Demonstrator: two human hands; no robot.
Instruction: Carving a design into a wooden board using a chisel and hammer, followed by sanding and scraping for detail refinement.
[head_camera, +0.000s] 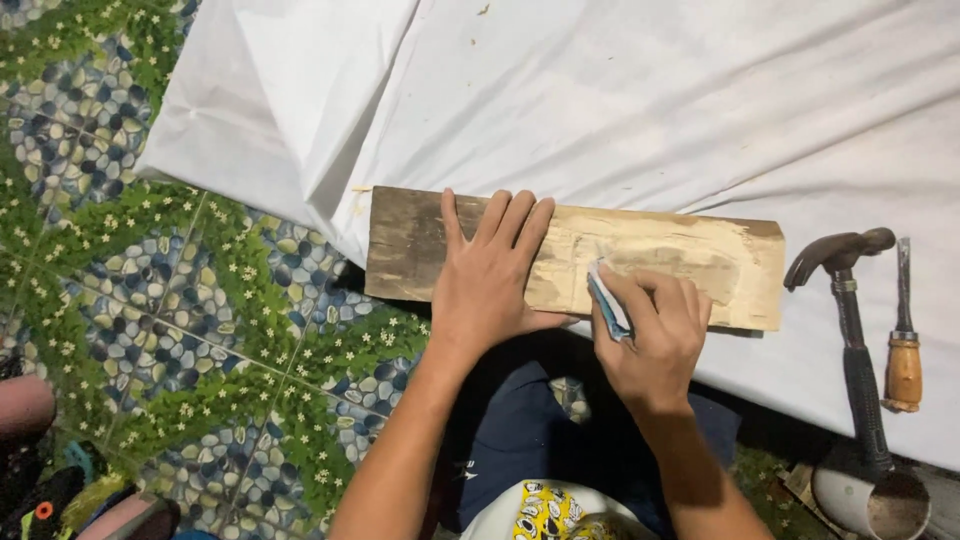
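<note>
1. On the white cloth (620, 110) spread over the patterned tile floor (150, 300): a wooden plank (410, 245), lying flat, its right part pale and hollowed.
2. Left hand (490, 280): open, fingers together, pressed flat on the plank's middle.
3. Right hand (655, 335): pinched shut on a folded piece of sandpaper (604, 296), touching the hollow.
4. Right of the plank, apart: claw hammer (850, 330) and wooden-handled chisel (903, 340), side by side.

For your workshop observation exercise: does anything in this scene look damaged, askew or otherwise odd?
The wooden plank looks uneven: its left end is dark and weathered, the rest pale, with a shallow hollow worn into it. The left hand presses it flat; the right hand holds folded sandpaper. Hammer and chisel lie tidy.
</note>
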